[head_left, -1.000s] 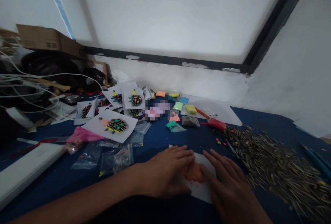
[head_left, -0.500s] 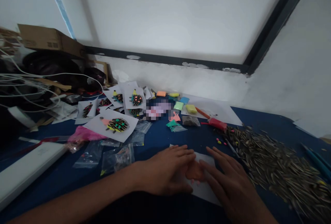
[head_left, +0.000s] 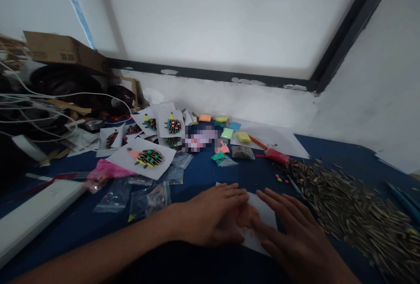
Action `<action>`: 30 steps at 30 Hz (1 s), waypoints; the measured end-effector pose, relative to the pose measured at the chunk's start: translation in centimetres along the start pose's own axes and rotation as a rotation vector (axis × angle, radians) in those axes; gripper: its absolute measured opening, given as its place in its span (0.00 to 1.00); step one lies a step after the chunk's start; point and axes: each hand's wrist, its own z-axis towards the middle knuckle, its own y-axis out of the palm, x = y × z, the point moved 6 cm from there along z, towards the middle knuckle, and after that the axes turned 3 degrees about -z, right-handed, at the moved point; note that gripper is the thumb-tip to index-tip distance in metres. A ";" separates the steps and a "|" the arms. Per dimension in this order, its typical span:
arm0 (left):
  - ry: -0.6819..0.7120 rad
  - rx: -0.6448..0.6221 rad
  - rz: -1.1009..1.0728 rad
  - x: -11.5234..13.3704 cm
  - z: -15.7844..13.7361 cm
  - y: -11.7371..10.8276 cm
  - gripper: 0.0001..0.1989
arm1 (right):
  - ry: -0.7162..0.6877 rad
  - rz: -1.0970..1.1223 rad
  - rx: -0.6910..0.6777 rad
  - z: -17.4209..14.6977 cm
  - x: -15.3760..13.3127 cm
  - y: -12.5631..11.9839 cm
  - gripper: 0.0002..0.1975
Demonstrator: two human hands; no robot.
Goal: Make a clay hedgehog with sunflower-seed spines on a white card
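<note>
A flattened piece of orange modelling clay (head_left: pixel 246 215) lies on a small white paper (head_left: pixel 269 209) in front of me. My left hand (head_left: pixel 213 216) rests flat over the paper's left part, fingers stretched out and fingertips at the clay's upper left edge. Reaching in from the right, my right hand (head_left: pixel 293 227) has its fingers apart, with one fingertip touching the clay's right side. Small pinkish bits show just below the clay. My hands cover part of the paper and of the clay's edges.
Sunflower seeds (head_left: pixel 354 205) are heaped at the right. Clay packets, such as a red one (head_left: pixel 277 156) and a yellow one (head_left: pixel 243 137), lie behind. Papers with seed-covered hedgehogs (head_left: pixel 149 158) are back left, above clear bags (head_left: pixel 113 196). A long white box (head_left: pixel 39 214) lies far left.
My right hand has shifted slightly, its upper fingers moving left and its fingertip reaching onto the clay's right edge. My left hand stays nearly in place.
</note>
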 end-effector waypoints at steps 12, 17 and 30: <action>0.001 0.007 0.014 0.2 0.2 -0.1 0.33 | 0.009 -0.040 0.030 -0.1 0.9 -0.1 0.11; 0.014 0.025 0.026 0.4 0.2 -0.1 0.33 | 0.090 -0.002 0.005 -0.6 1.4 0.2 0.14; -0.016 -0.014 0.022 0.4 0.3 -0.2 0.35 | 0.005 0.001 -0.022 -0.4 0.5 -0.1 0.18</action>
